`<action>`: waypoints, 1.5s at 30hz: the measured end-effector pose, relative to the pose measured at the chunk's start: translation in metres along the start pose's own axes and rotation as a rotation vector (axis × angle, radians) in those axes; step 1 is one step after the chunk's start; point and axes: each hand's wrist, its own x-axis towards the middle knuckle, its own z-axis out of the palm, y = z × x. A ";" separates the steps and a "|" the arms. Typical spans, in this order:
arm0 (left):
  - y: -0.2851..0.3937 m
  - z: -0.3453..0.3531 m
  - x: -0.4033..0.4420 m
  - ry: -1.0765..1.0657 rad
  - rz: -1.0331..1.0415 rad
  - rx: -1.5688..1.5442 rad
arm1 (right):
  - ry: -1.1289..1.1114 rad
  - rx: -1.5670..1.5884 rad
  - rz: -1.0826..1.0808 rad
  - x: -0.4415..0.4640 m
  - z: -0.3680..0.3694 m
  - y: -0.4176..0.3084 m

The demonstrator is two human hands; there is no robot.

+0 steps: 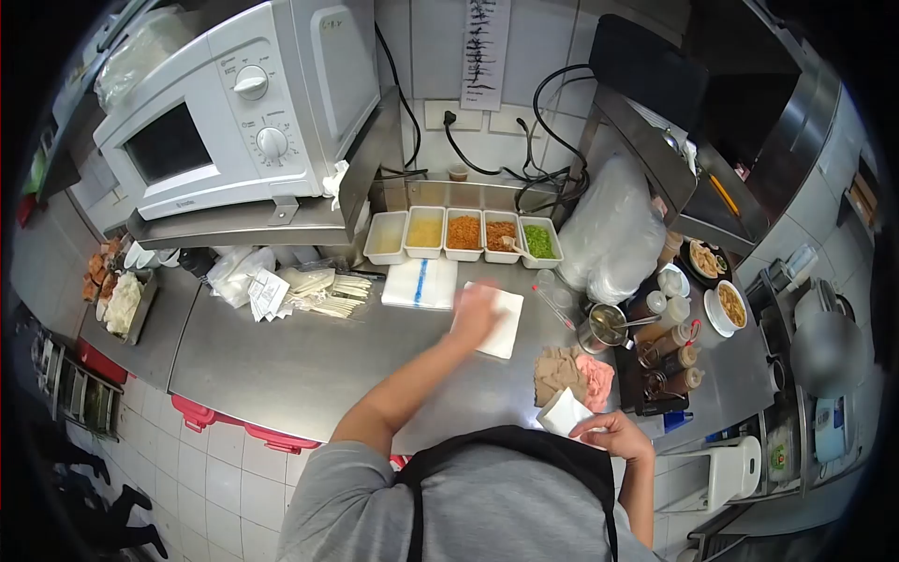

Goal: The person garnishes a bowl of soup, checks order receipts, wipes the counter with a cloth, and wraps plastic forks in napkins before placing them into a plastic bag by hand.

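Note:
My left hand, smeared by motion, is over a white paper napkin on the steel counter. Whether it grips the napkin cannot be made out. Close to my body at the right, my right hand is closed on a folded white napkin. Just beyond that napkin lie a crumpled brown cloth and a pink cloth. A folded white cloth with a blue stripe rests left of my left hand.
White trays of toppings line the back wall. A microwave sits on a shelf at upper left. Wrapped wooden sticks lie at left. Sauce bottles, a metal pot and a plastic bag stand at right.

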 end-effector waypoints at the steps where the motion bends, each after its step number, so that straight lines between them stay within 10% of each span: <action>1: -0.054 -0.012 0.002 0.305 -0.154 0.434 | -0.024 -0.016 -0.013 0.007 0.001 -0.003; 29: -0.090 -0.164 -0.022 -0.699 -0.076 -0.170 | -0.067 -0.052 -0.054 0.076 0.075 -0.018; 33: -0.139 -0.149 -0.012 -0.317 -0.537 -0.636 | -0.080 -0.038 -0.074 0.086 0.089 -0.025; 38: -0.144 -0.147 -0.005 -0.142 0.110 -0.137 | -0.062 -0.043 -0.029 0.087 0.093 -0.028; 45: -0.159 -0.090 0.015 -0.116 0.278 -0.053 | -0.029 -0.026 -0.029 0.082 0.091 -0.020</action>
